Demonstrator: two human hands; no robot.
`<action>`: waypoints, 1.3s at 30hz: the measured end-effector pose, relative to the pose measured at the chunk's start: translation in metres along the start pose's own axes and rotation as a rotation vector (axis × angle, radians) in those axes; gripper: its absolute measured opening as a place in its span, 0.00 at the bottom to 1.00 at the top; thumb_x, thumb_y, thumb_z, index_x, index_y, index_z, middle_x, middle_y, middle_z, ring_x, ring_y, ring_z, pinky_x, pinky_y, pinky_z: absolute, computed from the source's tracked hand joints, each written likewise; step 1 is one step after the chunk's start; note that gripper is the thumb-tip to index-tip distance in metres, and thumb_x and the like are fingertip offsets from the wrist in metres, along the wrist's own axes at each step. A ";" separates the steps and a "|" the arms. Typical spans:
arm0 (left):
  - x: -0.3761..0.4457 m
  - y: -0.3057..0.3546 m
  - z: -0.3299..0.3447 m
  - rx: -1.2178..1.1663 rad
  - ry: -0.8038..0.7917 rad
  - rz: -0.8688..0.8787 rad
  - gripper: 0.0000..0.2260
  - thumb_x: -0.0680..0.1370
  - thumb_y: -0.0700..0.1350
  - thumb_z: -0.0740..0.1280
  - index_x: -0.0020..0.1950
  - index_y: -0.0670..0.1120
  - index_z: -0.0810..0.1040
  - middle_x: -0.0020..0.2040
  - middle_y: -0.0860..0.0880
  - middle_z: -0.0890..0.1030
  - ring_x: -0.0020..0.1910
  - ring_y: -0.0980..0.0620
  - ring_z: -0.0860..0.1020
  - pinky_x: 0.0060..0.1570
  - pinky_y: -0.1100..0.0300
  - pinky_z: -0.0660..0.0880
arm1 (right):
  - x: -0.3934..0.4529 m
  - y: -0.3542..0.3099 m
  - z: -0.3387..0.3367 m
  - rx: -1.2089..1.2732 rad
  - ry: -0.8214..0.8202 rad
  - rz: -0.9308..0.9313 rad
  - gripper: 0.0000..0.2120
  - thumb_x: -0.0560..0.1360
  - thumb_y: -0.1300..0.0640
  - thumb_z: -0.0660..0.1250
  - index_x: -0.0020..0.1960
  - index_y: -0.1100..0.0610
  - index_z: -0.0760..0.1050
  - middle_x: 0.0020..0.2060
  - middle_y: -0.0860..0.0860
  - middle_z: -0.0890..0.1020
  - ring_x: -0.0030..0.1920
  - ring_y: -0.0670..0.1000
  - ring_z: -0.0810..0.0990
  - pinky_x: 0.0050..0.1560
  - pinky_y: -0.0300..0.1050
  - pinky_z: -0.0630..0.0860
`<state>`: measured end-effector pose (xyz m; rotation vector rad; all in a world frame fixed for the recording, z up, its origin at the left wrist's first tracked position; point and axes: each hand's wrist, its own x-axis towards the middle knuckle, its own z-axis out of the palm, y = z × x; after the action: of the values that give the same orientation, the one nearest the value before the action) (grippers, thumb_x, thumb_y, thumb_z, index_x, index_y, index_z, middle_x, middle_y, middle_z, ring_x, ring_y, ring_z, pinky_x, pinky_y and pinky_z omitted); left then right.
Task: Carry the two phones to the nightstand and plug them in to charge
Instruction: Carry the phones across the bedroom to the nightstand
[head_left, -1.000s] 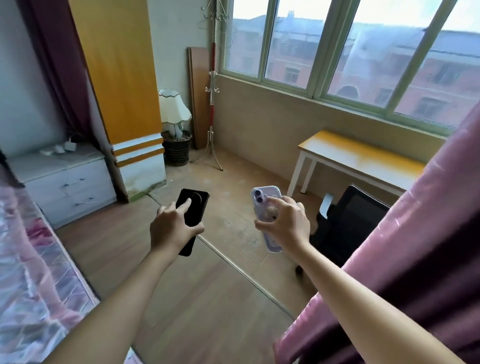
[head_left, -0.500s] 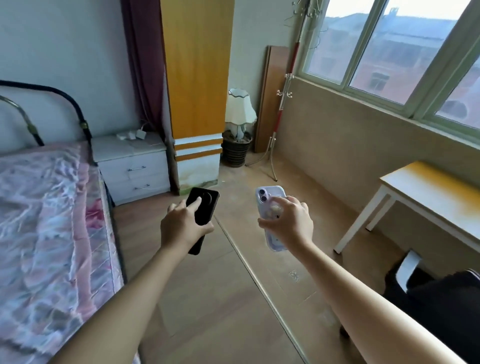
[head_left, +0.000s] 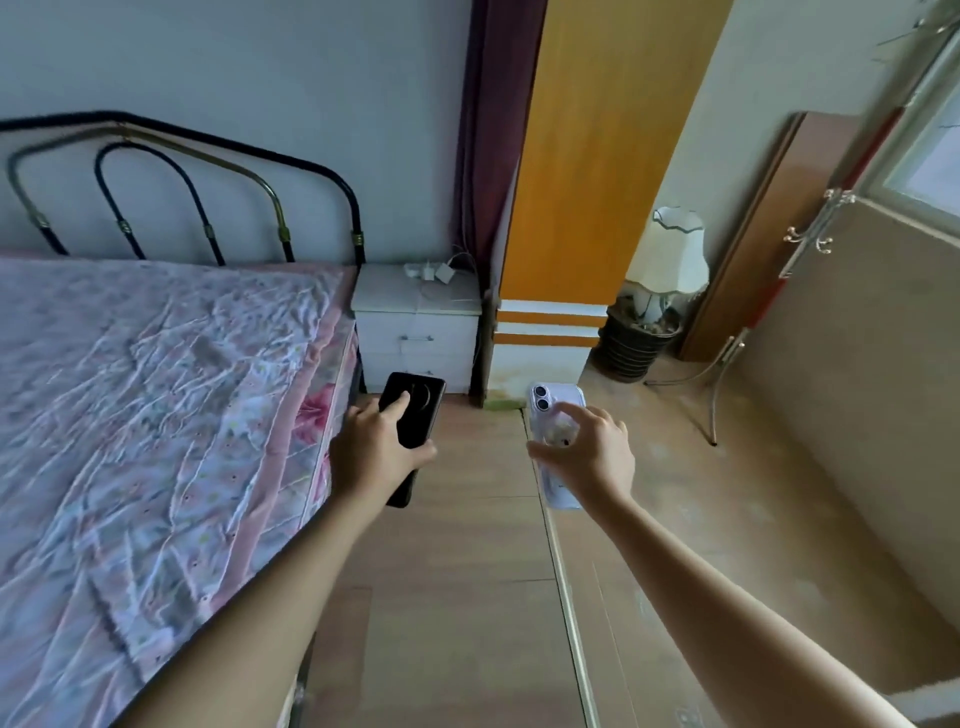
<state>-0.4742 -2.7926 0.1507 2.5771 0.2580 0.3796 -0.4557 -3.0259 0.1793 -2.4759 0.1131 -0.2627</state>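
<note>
My left hand (head_left: 371, 452) grips a black phone (head_left: 418, 410), back side up, held out in front of me. A light purple phone (head_left: 550, 410) in a clear case is gripped by my right hand (head_left: 589, 457), camera end pointing away. Straight ahead, between the bed and a wardrobe, stands the white nightstand (head_left: 415, 332) with two drawers. White chargers with cables (head_left: 431, 273) lie on its top near the wall. Both phones are well short of the nightstand.
The bed (head_left: 156, 395) with a pink floral sheet and metal headboard fills the left. An orange wardrobe (head_left: 587, 182) stands right of the nightstand, then a lamp in a dark basket (head_left: 649, 312), a leaning board and a coat stand (head_left: 727, 358). Wooden floor runs ahead.
The view has swung left and moved forward: window, table and chair have left the frame, and bed and nightstand now lie ahead. Both hands still hold their phones.
</note>
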 end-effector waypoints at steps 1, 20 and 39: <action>0.010 -0.003 0.001 0.014 0.010 -0.016 0.33 0.63 0.54 0.74 0.68 0.49 0.74 0.58 0.44 0.80 0.55 0.40 0.76 0.47 0.49 0.77 | 0.013 -0.002 0.008 0.003 -0.020 -0.014 0.25 0.60 0.45 0.74 0.57 0.43 0.77 0.52 0.47 0.79 0.56 0.53 0.72 0.41 0.43 0.67; 0.290 -0.075 0.037 0.104 0.043 -0.107 0.33 0.65 0.52 0.74 0.69 0.48 0.73 0.59 0.45 0.80 0.56 0.39 0.74 0.40 0.52 0.74 | 0.295 -0.089 0.148 0.048 -0.112 -0.158 0.27 0.62 0.44 0.75 0.60 0.44 0.76 0.55 0.48 0.79 0.56 0.52 0.72 0.40 0.42 0.69; 0.546 -0.067 0.121 0.151 0.101 -0.180 0.33 0.66 0.55 0.74 0.69 0.48 0.72 0.59 0.46 0.80 0.55 0.39 0.74 0.38 0.52 0.75 | 0.588 -0.122 0.236 0.028 -0.229 -0.248 0.29 0.62 0.45 0.74 0.62 0.45 0.75 0.59 0.48 0.78 0.59 0.54 0.71 0.45 0.44 0.72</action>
<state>0.0714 -2.6539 0.1343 2.6573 0.5700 0.4390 0.1710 -2.8746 0.1646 -2.4713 -0.2929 -0.0819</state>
